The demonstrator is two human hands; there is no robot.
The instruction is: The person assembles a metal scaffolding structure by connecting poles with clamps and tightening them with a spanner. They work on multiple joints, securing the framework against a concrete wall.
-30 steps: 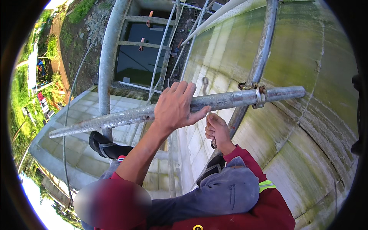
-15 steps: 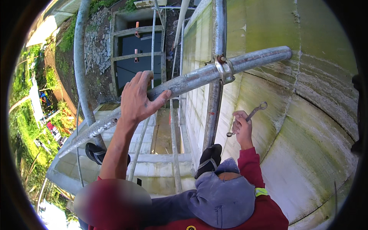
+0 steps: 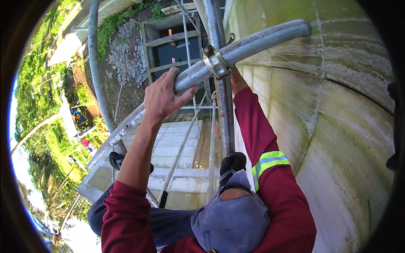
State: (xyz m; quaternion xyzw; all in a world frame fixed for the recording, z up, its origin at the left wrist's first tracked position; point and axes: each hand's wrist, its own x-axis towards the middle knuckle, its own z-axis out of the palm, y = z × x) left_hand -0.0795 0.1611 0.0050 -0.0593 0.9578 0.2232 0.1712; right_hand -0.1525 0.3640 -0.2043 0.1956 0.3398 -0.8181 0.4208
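Note:
My left hand (image 3: 162, 96) is wrapped over a grey galvanised scaffold pipe (image 3: 265, 41) that runs slantwise across the view, its thumb along the near side. A metal scaffold clamp (image 3: 216, 63) joins this pipe to an upright-looking pipe (image 3: 225, 114). My right hand (image 3: 237, 81) reaches in behind the crossing, close below the clamp. Its fingers are hidden by the pipes, and the wrench seen earlier cannot be made out with certainty. A small dark metal end (image 3: 230, 39) sticks up beside the clamp; whether it is a bolt or the wrench, I cannot tell.
To the right rises a stained, panelled wall (image 3: 337, 139). Another scaffold pipe (image 3: 95, 63) stands at left. My dark footwear (image 3: 233, 162) rests by the pipes, high above a concrete ledge (image 3: 175, 139), rubble (image 3: 122, 46) and a water-filled pit (image 3: 175, 52).
My right hand has moved from beside the wall, where it held a ring wrench, up and left behind the clamp. My left hand stays on the pipe. The whole view has shifted.

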